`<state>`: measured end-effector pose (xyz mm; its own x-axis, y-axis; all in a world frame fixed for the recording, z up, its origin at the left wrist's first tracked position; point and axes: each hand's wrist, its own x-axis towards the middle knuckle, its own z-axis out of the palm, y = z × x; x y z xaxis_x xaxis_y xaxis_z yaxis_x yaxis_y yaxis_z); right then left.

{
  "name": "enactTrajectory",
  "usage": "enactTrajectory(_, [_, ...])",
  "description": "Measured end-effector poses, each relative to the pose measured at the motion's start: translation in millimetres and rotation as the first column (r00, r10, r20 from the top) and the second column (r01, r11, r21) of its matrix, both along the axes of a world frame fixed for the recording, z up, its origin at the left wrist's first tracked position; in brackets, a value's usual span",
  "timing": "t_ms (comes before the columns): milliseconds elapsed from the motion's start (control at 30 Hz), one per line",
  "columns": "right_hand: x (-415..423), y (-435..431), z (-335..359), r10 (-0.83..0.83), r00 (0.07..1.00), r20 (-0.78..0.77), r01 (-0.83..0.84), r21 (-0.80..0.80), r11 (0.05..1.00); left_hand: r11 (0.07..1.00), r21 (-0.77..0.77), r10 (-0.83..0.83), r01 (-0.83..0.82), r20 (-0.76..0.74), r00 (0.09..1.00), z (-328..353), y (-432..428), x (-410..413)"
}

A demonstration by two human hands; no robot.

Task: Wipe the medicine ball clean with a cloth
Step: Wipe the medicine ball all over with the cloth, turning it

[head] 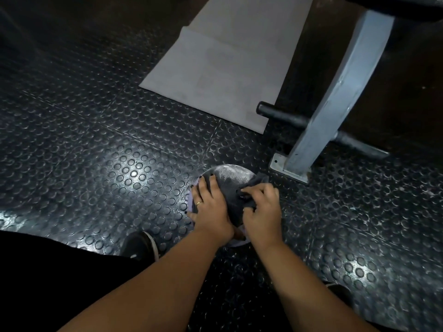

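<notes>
Medicine ball (230,178), cloth (233,202) in right hand (262,213) grip

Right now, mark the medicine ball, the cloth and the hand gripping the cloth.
medicine ball (230,174), head view, dusty bare top surface.
cloth (233,204), head view, middle of the dark fabric.
right hand (262,209), head view, back of the hand.

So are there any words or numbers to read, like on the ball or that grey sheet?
No text can be read.
On the grey sheet: faint printed marks, too blurred to read.
On the medicine ball: no lettering shows; the cloth, left hand and right hand cover much of it.
</notes>
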<state>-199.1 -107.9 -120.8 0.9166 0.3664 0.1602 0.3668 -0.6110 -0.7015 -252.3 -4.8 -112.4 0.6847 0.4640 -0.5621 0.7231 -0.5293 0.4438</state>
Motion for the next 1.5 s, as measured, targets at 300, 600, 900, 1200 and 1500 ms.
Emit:
enactTrajectory(300, [87.0,-4.1,-17.0,-0.142,0.922,-0.361,0.079,-0.185,0.980,0.973,0.152,-0.167,0.177,-0.075,0.983,-3.0,-28.5,-13.5])
enactTrajectory(600, [3.3,-15.3,4.1,-0.148,0.972,-0.185,0.153,0.014,0.988,0.979,0.099,-0.178,0.180,-0.022,0.984,0.7,-9.4,-2.8])
enactTrajectory(900, [10.8,-15.3,-4.4,-0.076,0.994,-0.081,0.078,0.016,0.997,0.975,0.099,-0.203,0.201,0.012,0.979,-6.0,-10.7,-7.7])
enactTrajectory(1200, [94.3,-1.9,-26.2,-0.110,0.918,-0.382,-0.006,-0.291,0.957,0.965,0.137,-0.218,0.221,-0.042,0.975,-3.4,-12.4,-13.7])
enactTrajectory(1500, [-7.3,-18.3,6.5,-0.076,0.984,-0.158,0.057,-0.121,0.991,0.958,0.150,-0.248,0.243,0.017,0.969,-8.9,-8.5,-24.1])
